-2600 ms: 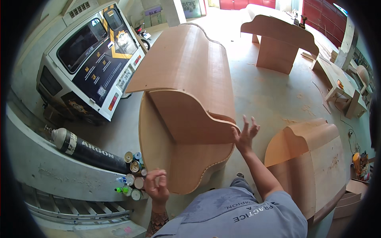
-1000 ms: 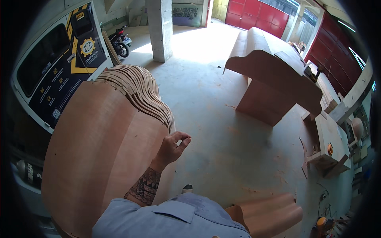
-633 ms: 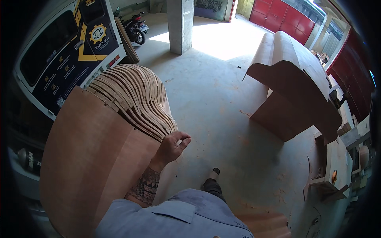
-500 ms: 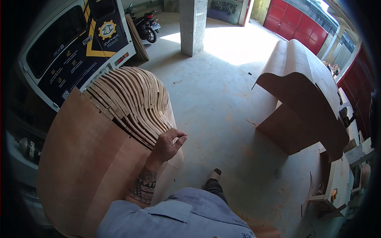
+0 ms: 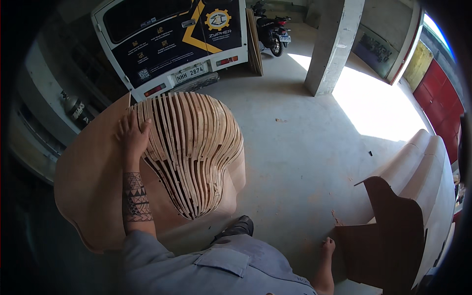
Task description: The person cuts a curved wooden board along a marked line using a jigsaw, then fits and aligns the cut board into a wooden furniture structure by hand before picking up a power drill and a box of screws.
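Observation:
A large curved plywood form (image 5: 98,142) stands at the left, with a rounded section of many narrow wooden ribs (image 5: 196,128) exposed at its upper end. Dark gaps run between the ribs. My left hand (image 5: 132,135) lies with fingers spread on the smooth plywood, right where it meets the ribs. The tattooed left forearm reaches over the panel. At the lower right, my right hand (image 5: 328,244) hangs in the air, fingers curled in, with nothing seen in it. It is nearest to a second plywood form (image 5: 393,221) and touches nothing.
Behind the ribbed form is a parked van (image 5: 172,54). A motorcycle (image 5: 273,32) and leaning boards (image 5: 254,44) stand beside it. A concrete pillar (image 5: 334,49) rises from the floor, which has scattered wood shavings. A gas cylinder (image 5: 76,108) is at the far left.
My left hand has moved from the lower end of the ribs to their upper left edge and opened flat. The view has turned left, and my right hand has come into sight.

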Demonstrator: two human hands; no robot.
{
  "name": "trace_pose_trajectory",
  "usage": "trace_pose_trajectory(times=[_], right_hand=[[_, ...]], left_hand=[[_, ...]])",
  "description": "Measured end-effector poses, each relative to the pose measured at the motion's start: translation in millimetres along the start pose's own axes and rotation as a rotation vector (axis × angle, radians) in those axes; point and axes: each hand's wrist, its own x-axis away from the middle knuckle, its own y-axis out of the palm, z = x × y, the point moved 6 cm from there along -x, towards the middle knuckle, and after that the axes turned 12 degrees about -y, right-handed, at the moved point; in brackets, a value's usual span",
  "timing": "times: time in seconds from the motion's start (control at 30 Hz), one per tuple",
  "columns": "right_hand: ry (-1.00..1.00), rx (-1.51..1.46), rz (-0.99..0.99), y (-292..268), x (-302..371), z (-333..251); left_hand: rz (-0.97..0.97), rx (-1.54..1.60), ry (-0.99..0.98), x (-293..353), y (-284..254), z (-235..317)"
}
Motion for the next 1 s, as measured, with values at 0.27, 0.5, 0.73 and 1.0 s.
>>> trace_pose_trajectory(times=[0.27, 0.5, 0.73, 1.0], right_hand=[[-0.109, 0.241, -0.389, 137.0, -143.8, -102.7], [0.037, 0.607, -0.777, 238.4, -137.7, -197.9], [-0.06, 0.73, -0.896, 330.7, -237.9, -281.2], [-0.186, 0.865, -1.144, 494.5, -321.8, -381.5]], left_hand=[[-0.053, 0.15, -0.122, -1.3, 6.5, 12.7], [-0.068, 0.143, -0.331, 8.5, -14.9, 3.6], [-0.087, 0.203, -0.496, 5.7, -7.6, 40.6], [0.525, 0.977, -0.648, 13.2, -32.5, 146.7]])
